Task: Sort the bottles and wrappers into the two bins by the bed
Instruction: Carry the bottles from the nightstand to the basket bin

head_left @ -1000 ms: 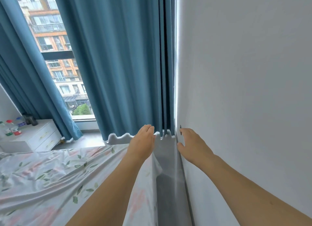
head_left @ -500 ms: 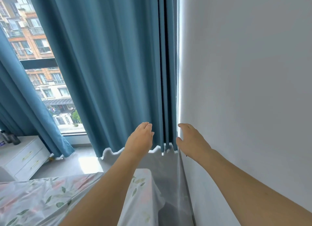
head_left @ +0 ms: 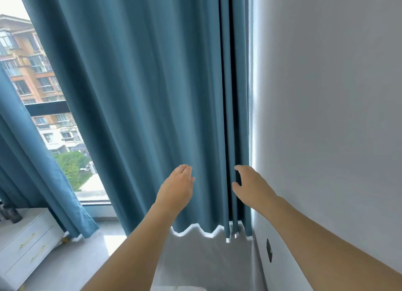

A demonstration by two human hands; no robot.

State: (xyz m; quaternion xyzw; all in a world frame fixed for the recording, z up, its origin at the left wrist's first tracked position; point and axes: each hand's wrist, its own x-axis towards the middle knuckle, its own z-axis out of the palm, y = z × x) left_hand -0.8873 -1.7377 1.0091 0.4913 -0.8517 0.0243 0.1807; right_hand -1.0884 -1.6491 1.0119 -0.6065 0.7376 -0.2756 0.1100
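Both my hands are raised in front of a blue curtain (head_left: pixel 141 94). My left hand (head_left: pixel 176 188) is flat, fingers together, close to the fabric and holding nothing. My right hand (head_left: pixel 250 186) is beside the curtain's right edge near the white wall (head_left: pixel 326 116), fingers slightly curled, empty. No bins or wrappers are in view. Dark bottle-like shapes (head_left: pixel 12 214) stand on the white dresser at the far left, mostly cut off.
A white dresser (head_left: pixel 26 242) with gold handles stands at the lower left. A second curtain panel (head_left: pixel 32 171) hangs left of the window (head_left: pixel 54 116). A dark wall socket (head_left: pixel 269 249) sits low on the right wall. Grey floor (head_left: pixel 87 258) lies below.
The view has tilted up and the bed has dropped out of sight. Both hands have risen from near the curtain's hem to higher up on the curtain.
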